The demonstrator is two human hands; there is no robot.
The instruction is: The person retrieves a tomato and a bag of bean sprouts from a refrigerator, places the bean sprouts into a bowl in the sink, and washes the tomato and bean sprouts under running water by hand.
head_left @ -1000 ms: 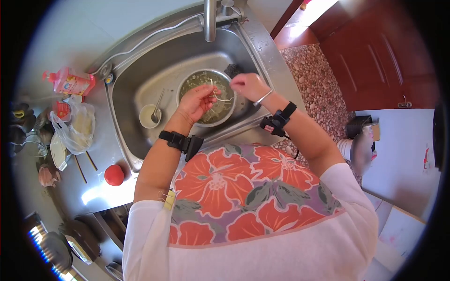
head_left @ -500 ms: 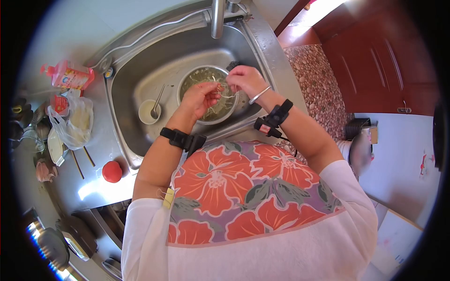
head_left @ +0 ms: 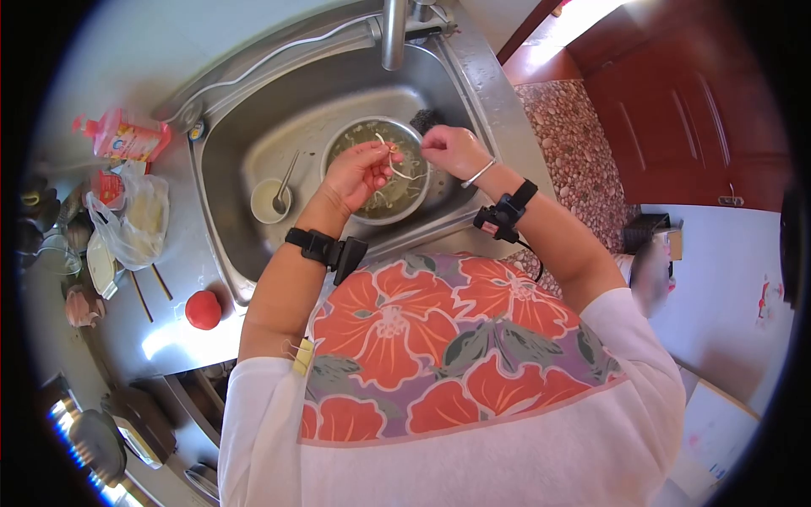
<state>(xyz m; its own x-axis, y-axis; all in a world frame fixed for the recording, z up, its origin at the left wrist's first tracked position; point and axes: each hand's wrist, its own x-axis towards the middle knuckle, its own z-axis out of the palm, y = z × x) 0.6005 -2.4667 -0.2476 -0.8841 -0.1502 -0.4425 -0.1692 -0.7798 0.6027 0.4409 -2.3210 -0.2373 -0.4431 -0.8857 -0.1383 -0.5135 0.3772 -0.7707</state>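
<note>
A round metal basin (head_left: 337, 208) of cloudy water stands in the sink, with pale bean sprouts (head_left: 409, 176) in and above it. Over its middle, my left hand (head_left: 361, 172) is closed, pinching a few white sprouts between thumb and fingers. My right hand (head_left: 460, 154) hovers at the basin's right rim, thumb and fingertips pressed together. Whatever may be between those fingertips is too small to make out. A dark scouring pad (head_left: 422, 121) lies just behind the right fingertips, partly hidden.
Left in the sink (head_left: 253, 156) sits a small bowl (head_left: 263, 208) with a spoon (head_left: 285, 182). The faucet (head_left: 393, 38) overhangs the back. On the left counter are a pink bottle (head_left: 135, 138), a plastic bag (head_left: 139, 224), chopsticks (head_left: 160, 281) and a red round object (head_left: 203, 310).
My right hand has moved right, away from my left hand, and down slightly. The left hand stays over the basin, its held sprouts now more visible.
</note>
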